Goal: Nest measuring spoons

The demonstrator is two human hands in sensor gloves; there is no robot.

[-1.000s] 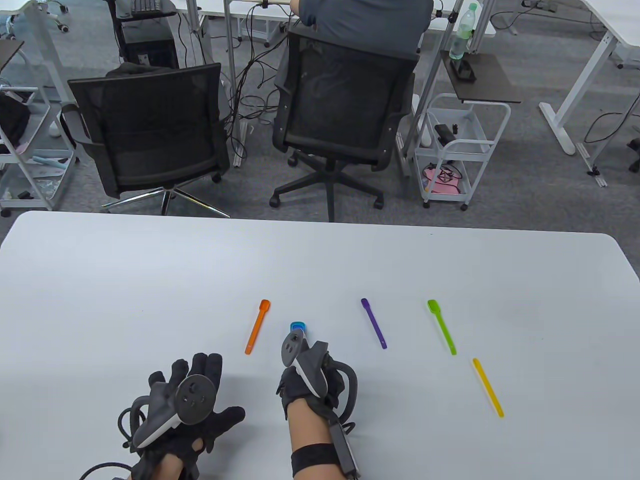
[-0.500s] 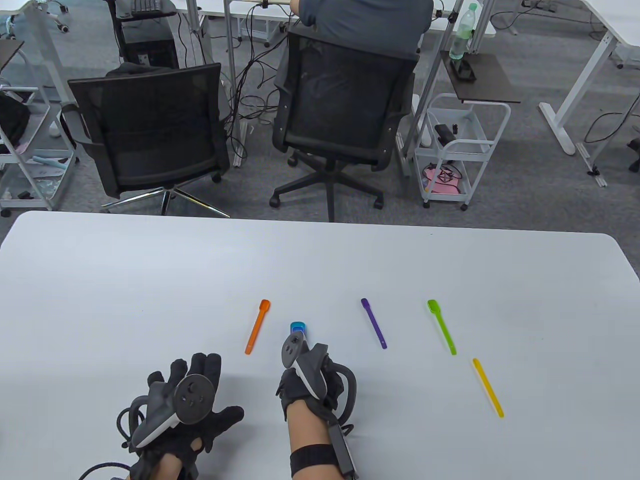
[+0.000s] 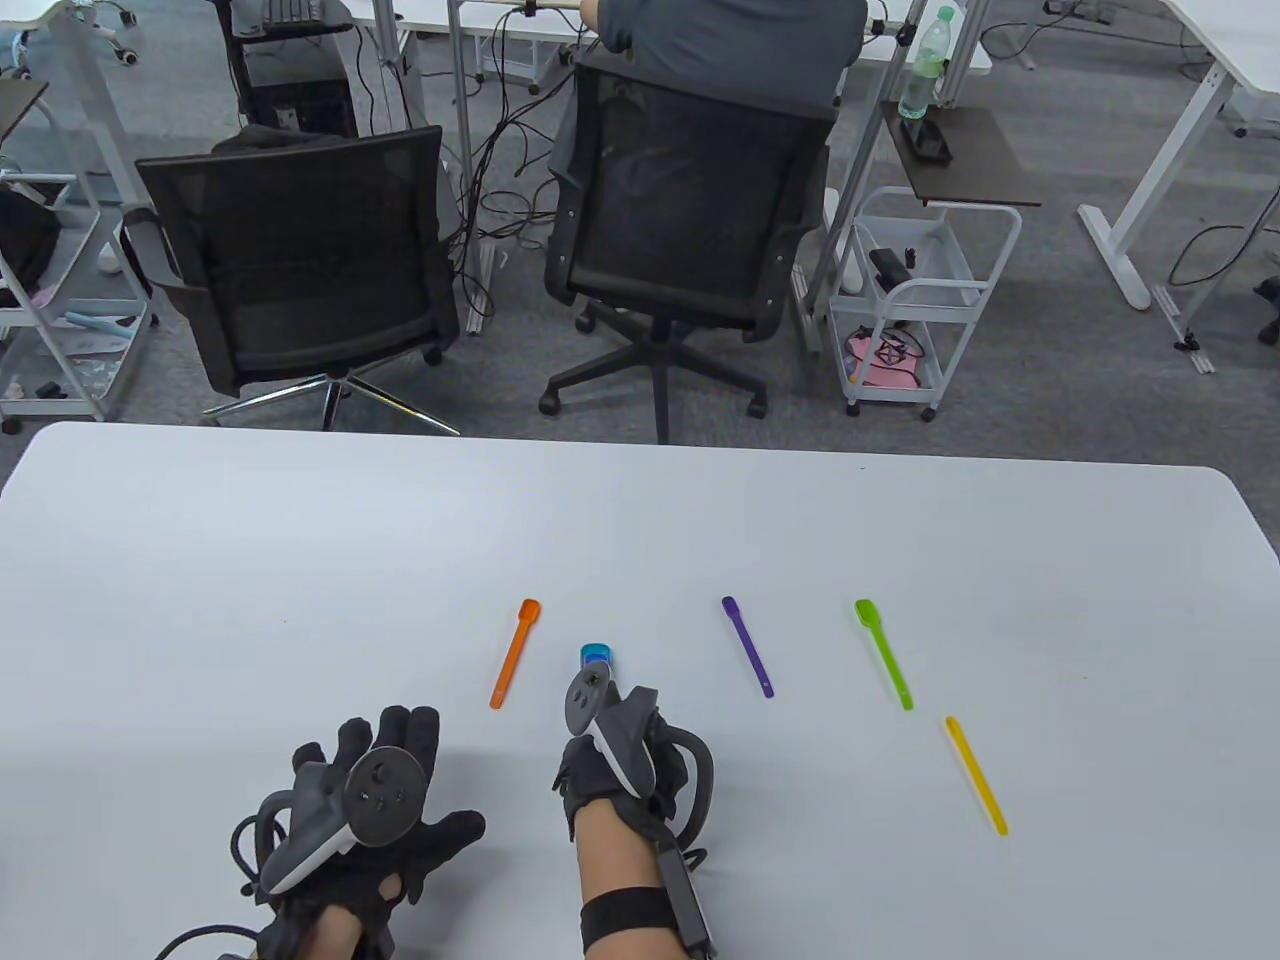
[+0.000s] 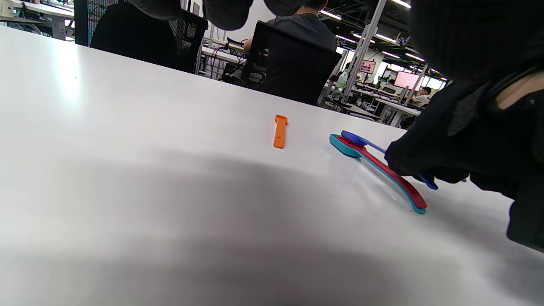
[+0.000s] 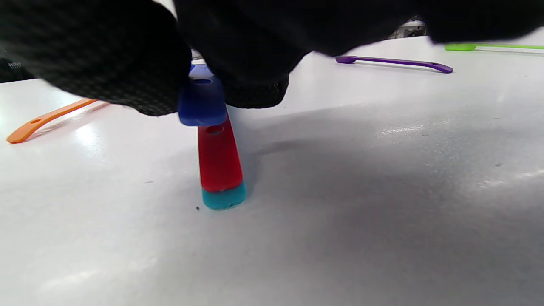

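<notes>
Fingers of the right hand pinch the blue spoon onto the nested red spoon and teal spoon, left hand resting spread flat; the orange spoon looks next.

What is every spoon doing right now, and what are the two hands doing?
teal spoon: flat on the table, bottom of the stack
red spoon: nested on the teal one
blue spoon: on top, handle pinched
orange spoon: lying loose
purple spoon: lying loose
green spoon: lying loose
yellow spoon: lying loose
right hand: grip on the blue spoon's handle
left hand: open, holding nothing
</notes>
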